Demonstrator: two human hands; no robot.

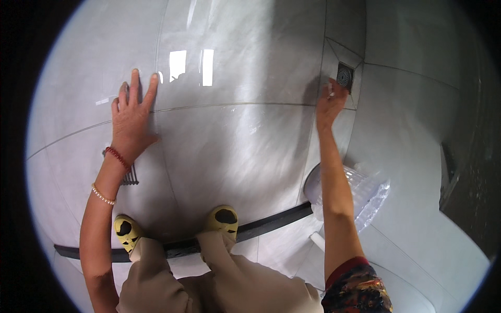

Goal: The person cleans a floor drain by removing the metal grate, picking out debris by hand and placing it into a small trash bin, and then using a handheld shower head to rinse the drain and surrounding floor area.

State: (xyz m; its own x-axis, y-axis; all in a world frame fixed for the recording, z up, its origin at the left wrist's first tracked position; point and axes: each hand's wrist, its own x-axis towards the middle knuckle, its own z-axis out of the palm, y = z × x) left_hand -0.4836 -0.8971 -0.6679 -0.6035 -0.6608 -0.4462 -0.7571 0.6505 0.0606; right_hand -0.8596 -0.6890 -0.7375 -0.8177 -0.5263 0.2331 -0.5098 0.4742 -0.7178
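Observation:
My right hand (pixel 332 105) reaches down to a square floor drain (pixel 345 74) with a round perforated strainer, set in a tiled corner. Its fingers are bent at the drain's near edge. Something small and whitish shows between them, too blurred to name. On the left, my left hand (pixel 132 117) is spread over the grey floor tiles (pixel 235 152), fingers apart and holding nothing. Whether its fingertips touch the tile I cannot tell. A dark slatted grate (pixel 131 178) lies partly hidden under my left wrist, which wears a red bead bracelet (pixel 117 158) and a pale one (pixel 102 195).
A translucent slatted waste bin (pixel 357 184) with a plastic liner stands right, partly behind my right forearm. A black threshold strip (pixel 274 223) crosses the floor by my yellow clogs (pixel 222 219). A tiled wall (pixel 403 117) rises beside the drain. Window light reflects off the glossy tiles.

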